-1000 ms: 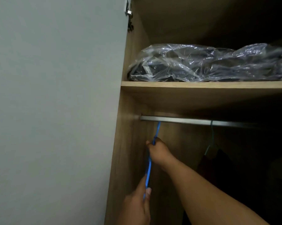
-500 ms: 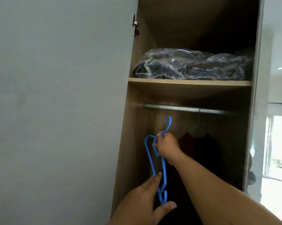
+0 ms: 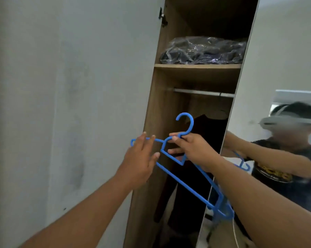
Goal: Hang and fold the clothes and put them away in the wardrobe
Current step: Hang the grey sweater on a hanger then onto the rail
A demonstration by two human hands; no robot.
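Pale wall fills the side beyond the left hand (image 3: 139, 161), and an open wardrobe (image 3: 151, 122) is seen past both hands, with a mirrored door (image 3: 276, 68) beyond the right hand (image 3: 192, 149). One blue hanger (image 3: 187, 185) is held clear of the wardrobe, tilted, its hook (image 3: 186, 122) rising just above the right fingers (image 3: 176, 139), which are pinched at its neck. The left fingers (image 3: 147, 140) are spread straight and laid against the hanger's upper arm, nothing being gripped by them. One rail (image 3: 203, 92) is seen well above the fingers, under one shelf (image 3: 197, 66) on which one plastic-wrapped bundle (image 3: 203, 51) lies. One dark garment (image 3: 196, 167) is hung behind the hanger; what it hangs from cannot be made out. A second blue hanger seen in the mirror is judged a reflection only. No loose clothes are in view, so the hanger is judged to be fetched for dressing. A slip could be caused by the light pinch at the neck, since the lower end swings free near the door edge and could be knocked against it. The hook could also be snagged on the hung garment.
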